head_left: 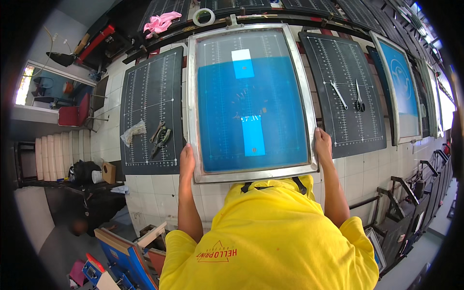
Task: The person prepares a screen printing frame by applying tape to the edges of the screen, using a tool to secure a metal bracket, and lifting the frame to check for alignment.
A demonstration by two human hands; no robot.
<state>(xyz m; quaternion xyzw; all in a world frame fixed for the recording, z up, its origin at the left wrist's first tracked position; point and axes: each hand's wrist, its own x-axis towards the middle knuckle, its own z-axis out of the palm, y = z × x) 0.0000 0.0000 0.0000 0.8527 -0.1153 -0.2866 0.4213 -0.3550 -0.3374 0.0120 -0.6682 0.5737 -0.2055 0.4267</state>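
Both my hands hold a silkscreen frame (pixel 256 176), a metal rectangle stretched with mesh that is mostly coated blue. My left hand (pixel 187 160) is closed on its near left corner area. On the opposite side my right hand (pixel 323 143) grips the right rail, a little farther from me. Through the mesh show two pale rectangular pieces, a far one (pixel 244 69) and a near one (pixel 253 136), on a dark gridded board. A clamp (pixel 234 20) sits at the middle of the frame's far rail. My fingers beneath the rails are hidden.
A dark gridded board (pixel 150 104) at left bears pliers-like tools (pixel 159 138) and a plastic bag (pixel 135 132). The right board (pixel 355 128) carries a wrench (pixel 339 95) and scissors (pixel 359 98). Another blue screen (pixel 397 82) stands farther right. Tape (pixel 203 9) and pink cloth (pixel 160 22) lie beyond.
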